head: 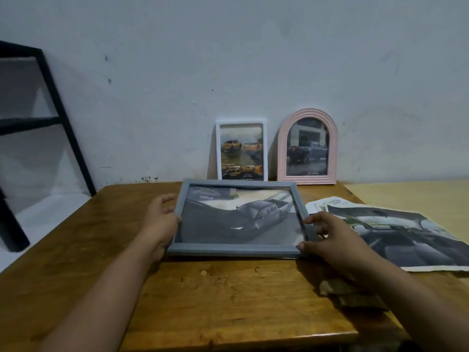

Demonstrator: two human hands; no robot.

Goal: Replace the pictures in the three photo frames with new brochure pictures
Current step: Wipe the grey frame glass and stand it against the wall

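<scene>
1. Grey frame sits on the tabletop in front of me, far edge tipped up, a truck picture in it. White frame and pink frame lean on the wall behind, each with a truck picture too.
2. I'd guess the grey one is light and stiff, but the glazing is fragile and slick, so I'm gripping the side rails, not the front.
3. Left hand clamps the left rail, thumb on the front, fingers partly curled.
4. Right hand pinches the right rail near the bottom corner, fingers spread, thumb low.
5. Both forearms reach straight in from below.
6. Brochure pages lie just right of the frame.
</scene>
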